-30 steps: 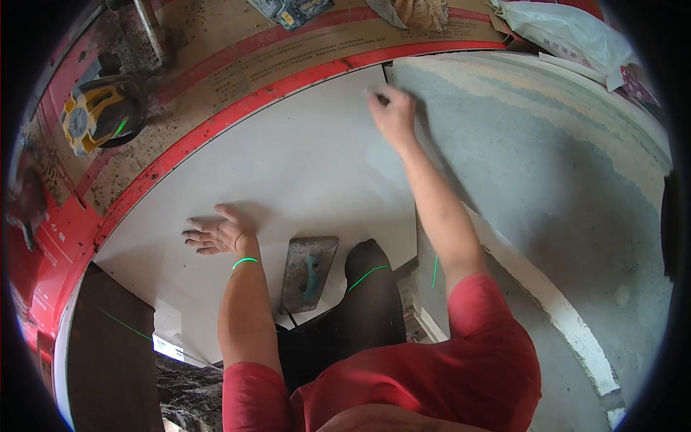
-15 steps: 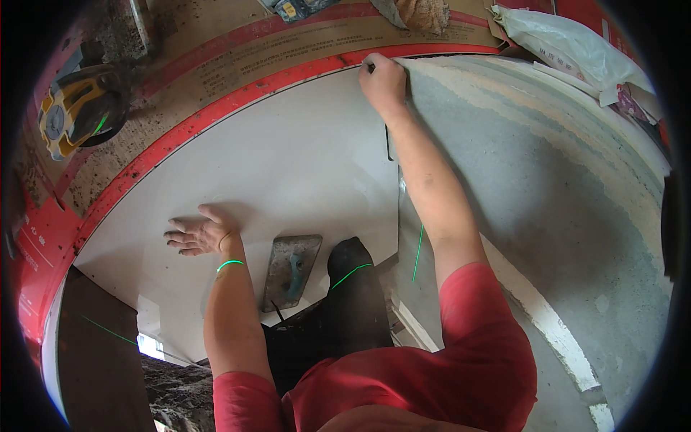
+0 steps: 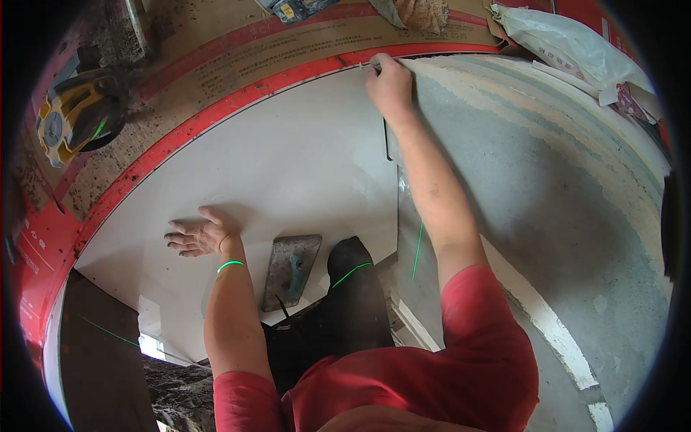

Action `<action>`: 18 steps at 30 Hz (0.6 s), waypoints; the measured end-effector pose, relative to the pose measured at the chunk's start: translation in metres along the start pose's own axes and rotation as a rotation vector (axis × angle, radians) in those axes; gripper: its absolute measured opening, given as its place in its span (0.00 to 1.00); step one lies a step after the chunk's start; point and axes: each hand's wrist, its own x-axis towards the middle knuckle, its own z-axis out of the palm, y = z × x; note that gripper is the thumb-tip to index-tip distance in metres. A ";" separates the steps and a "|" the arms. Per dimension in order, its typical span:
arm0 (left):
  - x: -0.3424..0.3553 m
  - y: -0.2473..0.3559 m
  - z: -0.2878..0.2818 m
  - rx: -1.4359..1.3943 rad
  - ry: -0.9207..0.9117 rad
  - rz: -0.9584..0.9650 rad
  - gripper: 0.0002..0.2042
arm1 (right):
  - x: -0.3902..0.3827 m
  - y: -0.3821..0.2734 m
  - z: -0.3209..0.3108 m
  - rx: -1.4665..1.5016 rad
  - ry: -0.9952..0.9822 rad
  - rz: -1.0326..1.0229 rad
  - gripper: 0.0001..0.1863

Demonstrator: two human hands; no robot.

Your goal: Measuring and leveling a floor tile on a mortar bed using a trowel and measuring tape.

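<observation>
A large pale floor tile (image 3: 288, 151) lies before me, its far edge along a red strip. My left hand (image 3: 198, 234) rests on it, open, palm down, fingers spread to the left. At the tile's far right corner is my right hand (image 3: 392, 85), its fingers bent together against the edge by the wall. A small whitish piece (image 3: 362, 66) shows beside those fingertips; whether they grip it or something else is hidden. Near my knee lies a dirty rectangular float (image 3: 291, 272) with a teal handle, apart from both hands.
Far left, a yellow and black device (image 3: 72, 119) sits on dirty cardboard (image 3: 281, 56). A grey wall (image 3: 518, 165) bounds the right side. A white plastic bag (image 3: 568, 39) lies at the far right. Dark rough mortar (image 3: 183, 389) shows at lower left. Green laser lines cross the scene.
My right hand has shifted slightly right along the far edge, and the small whitish piece now shows by its fingertips. My left hand has stayed in place.
</observation>
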 end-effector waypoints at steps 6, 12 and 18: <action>-0.005 0.007 0.004 0.000 -0.008 0.006 0.49 | -0.002 0.010 0.018 -0.019 0.137 0.025 0.03; -0.002 0.001 0.005 0.003 0.008 0.003 0.49 | -0.003 0.005 0.023 0.004 0.136 0.011 0.03; -0.002 -0.003 0.004 -0.003 0.003 0.012 0.49 | -0.003 0.006 0.019 -0.011 0.130 -0.060 0.03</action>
